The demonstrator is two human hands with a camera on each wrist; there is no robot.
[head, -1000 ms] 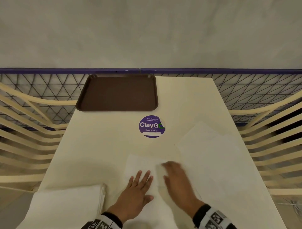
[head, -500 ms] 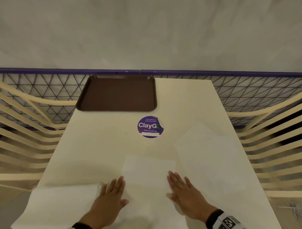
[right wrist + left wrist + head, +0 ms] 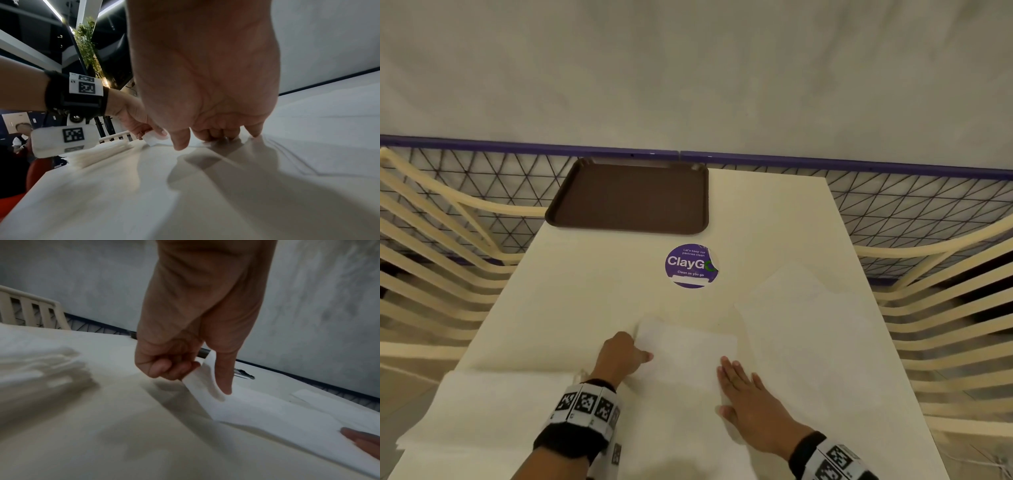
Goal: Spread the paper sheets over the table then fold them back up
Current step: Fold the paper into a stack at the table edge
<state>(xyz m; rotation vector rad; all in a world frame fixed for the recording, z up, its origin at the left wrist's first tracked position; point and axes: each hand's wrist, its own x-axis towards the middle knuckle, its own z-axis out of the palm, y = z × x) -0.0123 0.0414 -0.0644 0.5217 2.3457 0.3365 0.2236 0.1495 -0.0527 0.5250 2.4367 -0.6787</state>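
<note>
A white paper sheet [image 3: 685,349] lies on the cream table [image 3: 592,291] in front of me. My left hand [image 3: 635,349] pinches its far left corner between thumb and curled fingers; in the left wrist view that paper corner [image 3: 202,378] is lifted off the table under the left hand [image 3: 197,369]. My right hand [image 3: 736,380] lies flat with straight fingers on the sheet's right side, and the right hand [image 3: 216,138] presses down in its wrist view. A second spread sheet [image 3: 811,335] lies to the right. A stack of folded sheets [image 3: 489,407] sits at the near left.
A brown tray [image 3: 571,192] stands at the far left of the table against a purple-railed wire fence [image 3: 893,192]. A round purple sticker [image 3: 690,265] marks the table's middle. Cream slatted chairs [image 3: 431,274] flank both sides.
My left hand has moved forward from flat beside the stack to the sheet's far left corner and pinched it up. The right hand stays flat on the sheet, slightly shifted.
</note>
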